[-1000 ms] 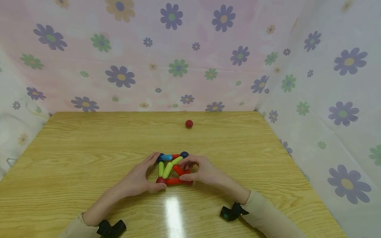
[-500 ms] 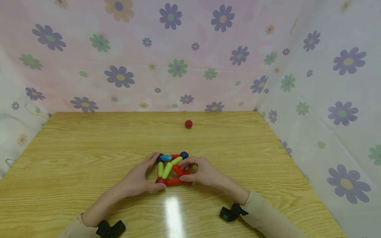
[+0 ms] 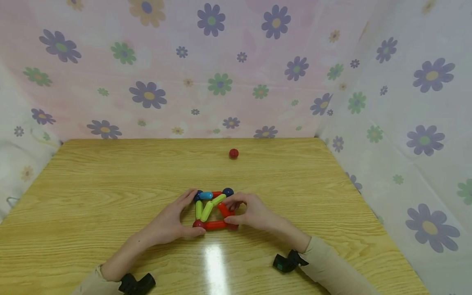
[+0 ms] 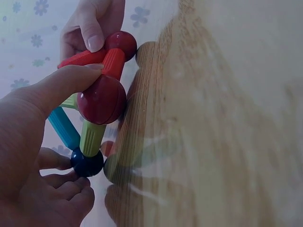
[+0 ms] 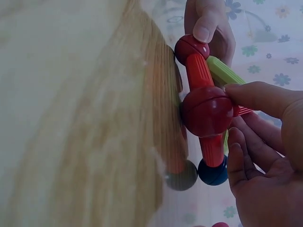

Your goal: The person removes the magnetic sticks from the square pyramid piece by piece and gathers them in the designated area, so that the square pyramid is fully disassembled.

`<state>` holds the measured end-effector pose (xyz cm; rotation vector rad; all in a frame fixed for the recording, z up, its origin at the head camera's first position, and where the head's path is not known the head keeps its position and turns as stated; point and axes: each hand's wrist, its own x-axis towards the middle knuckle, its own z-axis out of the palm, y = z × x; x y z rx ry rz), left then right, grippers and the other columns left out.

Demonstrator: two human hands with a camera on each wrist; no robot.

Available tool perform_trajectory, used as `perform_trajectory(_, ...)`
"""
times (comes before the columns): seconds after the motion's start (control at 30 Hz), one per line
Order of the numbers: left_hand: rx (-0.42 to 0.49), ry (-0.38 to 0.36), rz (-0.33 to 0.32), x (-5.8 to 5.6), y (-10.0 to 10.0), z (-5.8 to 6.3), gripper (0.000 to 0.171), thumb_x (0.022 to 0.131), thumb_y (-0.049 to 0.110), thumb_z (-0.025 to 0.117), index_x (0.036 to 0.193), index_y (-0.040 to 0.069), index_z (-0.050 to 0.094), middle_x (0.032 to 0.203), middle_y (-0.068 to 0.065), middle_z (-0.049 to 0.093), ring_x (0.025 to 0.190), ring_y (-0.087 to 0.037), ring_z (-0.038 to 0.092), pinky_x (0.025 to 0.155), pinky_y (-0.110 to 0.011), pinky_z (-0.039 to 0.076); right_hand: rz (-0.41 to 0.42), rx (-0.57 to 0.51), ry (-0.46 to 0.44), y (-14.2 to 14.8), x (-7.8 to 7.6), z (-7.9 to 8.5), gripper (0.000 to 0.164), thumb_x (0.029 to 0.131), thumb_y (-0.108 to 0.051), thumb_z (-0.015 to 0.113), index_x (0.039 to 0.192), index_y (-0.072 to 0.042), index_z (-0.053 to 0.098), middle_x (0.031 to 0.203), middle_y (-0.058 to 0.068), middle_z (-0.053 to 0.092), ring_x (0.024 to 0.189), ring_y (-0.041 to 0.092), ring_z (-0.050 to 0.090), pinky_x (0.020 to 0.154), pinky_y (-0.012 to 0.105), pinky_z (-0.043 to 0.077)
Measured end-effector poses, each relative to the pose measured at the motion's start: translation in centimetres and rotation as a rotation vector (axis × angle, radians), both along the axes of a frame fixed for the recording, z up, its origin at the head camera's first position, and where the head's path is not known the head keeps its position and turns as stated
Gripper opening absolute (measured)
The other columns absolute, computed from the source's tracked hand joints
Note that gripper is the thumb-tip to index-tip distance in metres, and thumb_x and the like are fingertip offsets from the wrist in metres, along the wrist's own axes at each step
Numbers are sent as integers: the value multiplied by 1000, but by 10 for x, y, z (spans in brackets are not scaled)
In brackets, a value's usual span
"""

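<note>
A square frame of magnetic sticks and balls lies on the table, with dark blue balls (image 3: 228,192) at the back corners and red balls (image 4: 102,99) at the front ones. A blue stick (image 3: 206,195), two yellow-green sticks (image 3: 207,211) and a red stick (image 3: 223,210) slant up from the corners toward the middle. My left hand (image 3: 169,223) grips the frame's left side, thumb at the front red ball and fingers at the back blue ball. At the front right corner, my right hand (image 3: 254,213) pinches the slanting red stick; its fingertips are partly hidden.
A loose red ball (image 3: 234,153) sits near the back of the wooden table (image 3: 129,172). Flowered cloth (image 3: 221,102) hangs behind the table and along its sides. Each wrist carries a black camera mount (image 3: 289,261).
The slanting red stick's upper end has shifted slightly right, away from the other stick ends, with my right fingers. My left hand stays in place on the frame.
</note>
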<state>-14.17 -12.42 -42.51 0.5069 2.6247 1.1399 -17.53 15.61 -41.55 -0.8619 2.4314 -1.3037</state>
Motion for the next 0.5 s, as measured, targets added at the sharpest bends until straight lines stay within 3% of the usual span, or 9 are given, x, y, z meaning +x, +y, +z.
perform_trajectory(0.17, -9, 2, 1, 0, 1, 0, 114, 74, 59, 82, 161, 15, 22, 167, -8, 17, 151, -39, 22, 114, -64, 30, 0, 16, 7, 9, -1, 2, 39, 83, -19, 83, 119, -14, 71, 102, -5, 68, 93, 16, 58, 82, 28, 51)
perform_trajectory(0.5, -12, 18, -3, -1, 0, -2, 114, 74, 59, 82, 161, 14, 23, 167, -9, 17, 150, -40, 22, 113, -64, 30, 41, -22, -24, 29, -3, -2, 22, 85, -19, 81, 105, -20, 72, 96, -7, 67, 91, 15, 60, 88, 31, 50)
